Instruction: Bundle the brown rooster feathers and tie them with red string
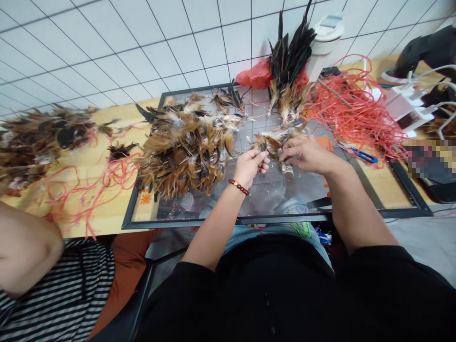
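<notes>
My left hand (252, 166), with a dark red bead bracelet (239, 186) on the wrist, is closed in a pinch over the framed glass panel (249, 190). What sits between its fingertips is too small to make out. Just to the right, my right hand (302, 153) has its fingers curled down at the edge of a small pile of brown and white feathers (267, 141). Its fingertips touch the feathers, but what they pinch is hidden. A large heap of brown feathers (188, 142) lies on the panel to the left of both hands.
Dark long feathers (290, 52) stand in a red bag (254, 75) by the tiled wall. Tangled pink-red string (356, 107), a blue cutter (364, 155) and a white charger (404, 107) lie right. A co-worker's arm (26, 247) and more feathers (42, 142) are left.
</notes>
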The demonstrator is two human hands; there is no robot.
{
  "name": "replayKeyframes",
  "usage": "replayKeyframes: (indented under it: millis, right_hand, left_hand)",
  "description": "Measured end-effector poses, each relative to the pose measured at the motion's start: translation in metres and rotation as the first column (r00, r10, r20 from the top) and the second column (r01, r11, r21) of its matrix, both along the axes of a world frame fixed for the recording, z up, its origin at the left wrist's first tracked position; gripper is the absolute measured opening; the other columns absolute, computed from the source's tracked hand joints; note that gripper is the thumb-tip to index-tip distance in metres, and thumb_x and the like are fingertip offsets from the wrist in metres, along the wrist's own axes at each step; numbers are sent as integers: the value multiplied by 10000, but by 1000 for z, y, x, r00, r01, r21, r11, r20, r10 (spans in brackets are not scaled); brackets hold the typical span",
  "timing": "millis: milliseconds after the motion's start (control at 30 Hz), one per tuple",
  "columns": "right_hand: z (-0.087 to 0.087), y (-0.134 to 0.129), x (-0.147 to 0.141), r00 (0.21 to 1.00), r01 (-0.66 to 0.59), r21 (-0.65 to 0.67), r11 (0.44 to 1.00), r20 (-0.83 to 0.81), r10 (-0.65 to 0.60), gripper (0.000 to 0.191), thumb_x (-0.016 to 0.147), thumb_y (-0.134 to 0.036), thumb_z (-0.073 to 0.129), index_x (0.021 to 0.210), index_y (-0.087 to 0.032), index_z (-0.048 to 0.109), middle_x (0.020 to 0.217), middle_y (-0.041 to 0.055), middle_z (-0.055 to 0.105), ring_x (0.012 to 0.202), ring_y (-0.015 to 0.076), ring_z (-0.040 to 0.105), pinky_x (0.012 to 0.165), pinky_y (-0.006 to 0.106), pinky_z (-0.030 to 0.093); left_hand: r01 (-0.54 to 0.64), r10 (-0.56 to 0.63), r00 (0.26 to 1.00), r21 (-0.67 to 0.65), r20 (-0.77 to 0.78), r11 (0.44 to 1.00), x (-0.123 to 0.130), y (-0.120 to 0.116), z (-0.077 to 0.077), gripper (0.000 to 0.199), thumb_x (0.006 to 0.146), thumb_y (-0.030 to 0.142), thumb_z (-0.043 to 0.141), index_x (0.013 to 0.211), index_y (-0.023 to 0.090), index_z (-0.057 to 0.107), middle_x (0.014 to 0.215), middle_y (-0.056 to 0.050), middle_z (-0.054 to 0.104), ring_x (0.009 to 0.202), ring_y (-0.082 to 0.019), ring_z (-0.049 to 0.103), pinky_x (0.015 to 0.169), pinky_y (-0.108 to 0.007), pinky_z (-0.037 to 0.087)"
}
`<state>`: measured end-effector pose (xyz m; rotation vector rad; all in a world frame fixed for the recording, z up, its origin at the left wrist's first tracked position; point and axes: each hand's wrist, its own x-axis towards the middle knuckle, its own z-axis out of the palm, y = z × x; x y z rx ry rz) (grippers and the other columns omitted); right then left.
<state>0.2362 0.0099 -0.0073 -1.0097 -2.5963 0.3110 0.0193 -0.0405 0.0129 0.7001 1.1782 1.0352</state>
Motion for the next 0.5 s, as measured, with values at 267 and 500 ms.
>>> replayKeyframes:
  millis: [267, 500]
  right_hand:
    - [-3, -4, -10, 995, 48, 21, 999, -84, -46, 182, 910, -228, 553, 878, -216, 731, 1063, 99, 732, 1035, 275, 608, 918, 432, 386]
    - [6, -13, -26, 976, 133, 175, 976, -196, -98, 185, 933, -187, 513, 948, -213, 696, 892, 75, 745, 896, 256, 632, 867, 405, 398]
  left_hand:
    - [-8, 10, 999, -43, 30, 999, -1, 0, 4, 177, 945, 119, 652, 769, 119, 630, 632, 8, 697, 466, -53, 596, 485, -177, 437]
    - [48, -47, 999, -51, 21, 998, -2, 0, 2, 206, 953, 116, 638, 747, 114, 625, 666, -8, 725, 476, -73, 637, 492, -197, 481]
